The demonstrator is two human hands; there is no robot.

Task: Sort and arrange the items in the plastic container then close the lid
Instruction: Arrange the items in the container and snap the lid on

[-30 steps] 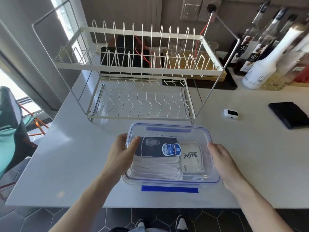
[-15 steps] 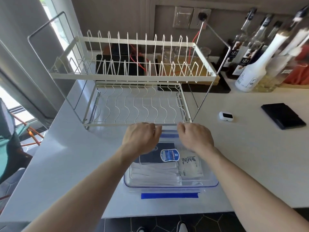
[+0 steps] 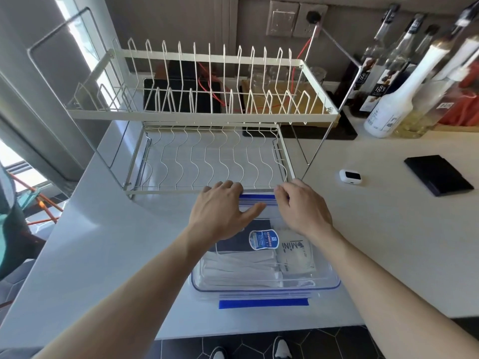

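Observation:
A clear plastic container (image 3: 334, 282) with its transparent lid on sits at the counter's near edge. Inside lie white folded packets (image 3: 238, 270), a dark packet (image 3: 233, 242) and a white packet printed "MiNi" (image 3: 295, 252). An oval blue sticker (image 3: 263, 239) is on the lid. The blue front latch (image 3: 263, 303) sticks out flat at the near side. The blue rear latch (image 3: 256, 199) shows between my hands. My left hand (image 3: 220, 211) and my right hand (image 3: 300, 208) press on the lid's far edge, fingers curled over that latch.
A white two-tier dish rack (image 3: 207, 151) stands directly behind the container, almost touching my fingers. Right of it lie a small white case (image 3: 350, 176) and a black flat object (image 3: 439, 174). Several bottles (image 3: 394, 104) line the back right. The counter edge is just below the container.
Both hands moved from the container's left and right sides to its far edge and now rest on the rear latch. The view shifted slightly closer.

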